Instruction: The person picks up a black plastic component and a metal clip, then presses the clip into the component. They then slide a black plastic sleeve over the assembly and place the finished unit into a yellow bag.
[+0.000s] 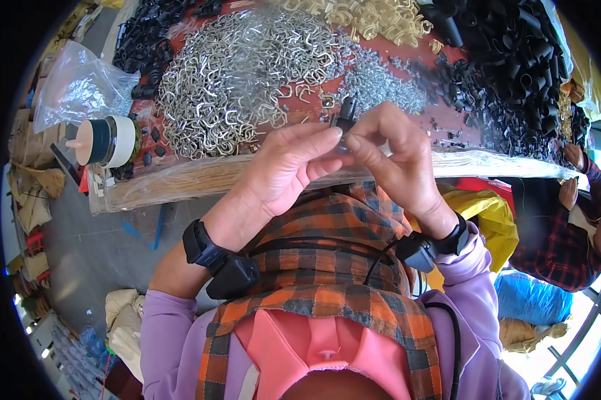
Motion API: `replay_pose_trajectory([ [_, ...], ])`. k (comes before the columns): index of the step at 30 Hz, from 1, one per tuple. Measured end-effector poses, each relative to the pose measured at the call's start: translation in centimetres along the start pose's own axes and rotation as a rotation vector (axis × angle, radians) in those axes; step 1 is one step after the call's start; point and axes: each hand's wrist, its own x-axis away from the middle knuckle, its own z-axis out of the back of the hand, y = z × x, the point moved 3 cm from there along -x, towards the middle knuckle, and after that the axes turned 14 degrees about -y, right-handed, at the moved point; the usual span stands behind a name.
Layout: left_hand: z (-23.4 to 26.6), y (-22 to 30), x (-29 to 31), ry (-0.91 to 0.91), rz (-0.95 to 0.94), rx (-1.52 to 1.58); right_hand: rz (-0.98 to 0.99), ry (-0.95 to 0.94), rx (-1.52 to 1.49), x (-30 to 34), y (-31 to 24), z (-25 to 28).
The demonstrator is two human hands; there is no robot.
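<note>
A pink top (274, 347) sits nearest; beyond, left hand (280, 163) and right hand (402, 153), fingertips closed, pinch a black part (346, 111), apparently steadying it; hooks (210, 87) lie far left, heaped within reach.

Grey floor (107, 257), faint straight joints, dull sheen at left | red-topped workbench (180, 190) across the far side, wooden front edge wrapped in clear film | pale sacks (124, 320) at near left | blue sack (534, 297) and dark-framed window (580, 337) at near right, strong white light through the panes
</note>
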Motion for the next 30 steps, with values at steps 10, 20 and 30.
replay_pose_trajectory([
  [10, 0.6, 0.9, 1.2, 0.024, 0.044, 0.009, -0.061, -0.243, -0.633, -2.2, 1.8, 0.2],
  [20, 1.2, 2.0, 1.6, 0.110, 0.013, 0.059, 0.128, -0.162, 0.848, -11.1, 7.2, 6.4],
  [30, 1.2, 1.3, 1.7, 0.175, -0.033, -0.006, -0.154, -0.076, 0.327, -8.9, 5.8, 6.7],
])
